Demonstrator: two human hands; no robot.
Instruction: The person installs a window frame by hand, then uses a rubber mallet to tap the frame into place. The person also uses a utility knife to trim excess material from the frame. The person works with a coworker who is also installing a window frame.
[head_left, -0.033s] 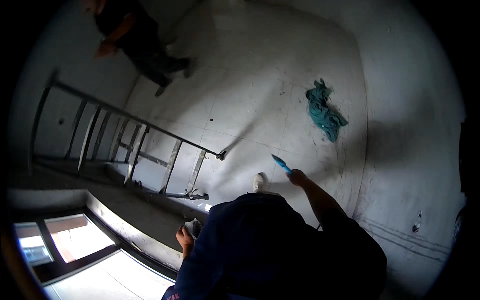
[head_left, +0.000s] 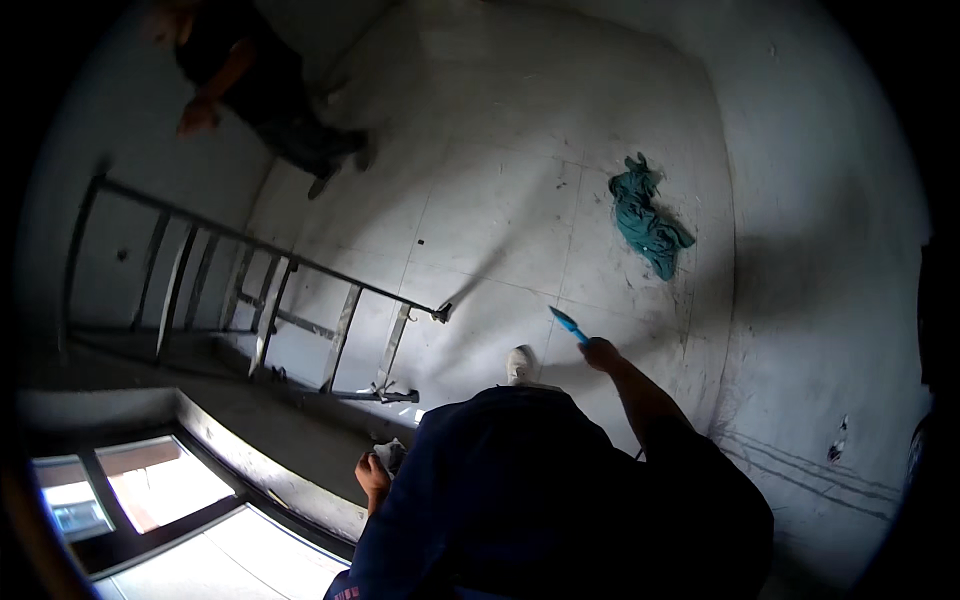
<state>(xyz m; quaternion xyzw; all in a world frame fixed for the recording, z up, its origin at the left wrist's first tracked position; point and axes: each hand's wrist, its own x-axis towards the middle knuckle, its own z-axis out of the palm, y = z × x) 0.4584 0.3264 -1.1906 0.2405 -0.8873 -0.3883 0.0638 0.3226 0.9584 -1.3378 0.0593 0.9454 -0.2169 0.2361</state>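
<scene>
Head view: right hand clenches a slim, pointed blue tool; left hand apparently clutches a pale rag.

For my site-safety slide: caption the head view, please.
Right hand holds a blue tool, left hand a pale rag, above a tiled floor.

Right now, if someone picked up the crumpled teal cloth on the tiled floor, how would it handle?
The crumpled teal cloth would probably hang limp, since it lies in soft folds. It looks light and unlikely to roll or break.
</scene>
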